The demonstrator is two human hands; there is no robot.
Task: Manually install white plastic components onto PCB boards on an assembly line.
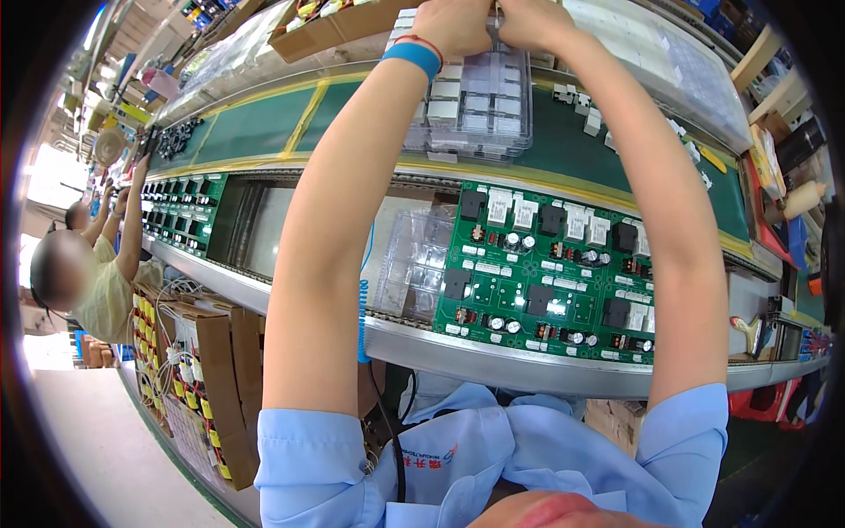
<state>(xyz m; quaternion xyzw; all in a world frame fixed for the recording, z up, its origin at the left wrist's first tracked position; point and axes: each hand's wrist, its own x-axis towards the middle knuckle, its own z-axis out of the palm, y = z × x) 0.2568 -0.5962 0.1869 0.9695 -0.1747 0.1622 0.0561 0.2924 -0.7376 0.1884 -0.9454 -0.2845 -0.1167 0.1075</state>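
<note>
Both my arms reach forward to the far side of the bench. My left hand (453,31), with a blue band at its wrist, is closed over the far part of a clear plastic tray (482,143). Close beside it my right hand (535,25) is closed too. The fingertips run to the picture's upper edge, so what they grip is hidden. White block-shaped parts (443,110) sit in rows inside the tray. Nearer me, a green circuit board (519,264) with black and white blocks and round capacitors lies on the line, its right side partly behind my right forearm.
Loose white parts (592,121) and a yellow-handled tool (711,158) lie on the green mat to the right. A brush (748,334) rests farther right. More circuit boards (180,211) stand at the left, near a seated co-worker (106,282). Cardboard boxes (202,378) hold yellow-wrapped parts.
</note>
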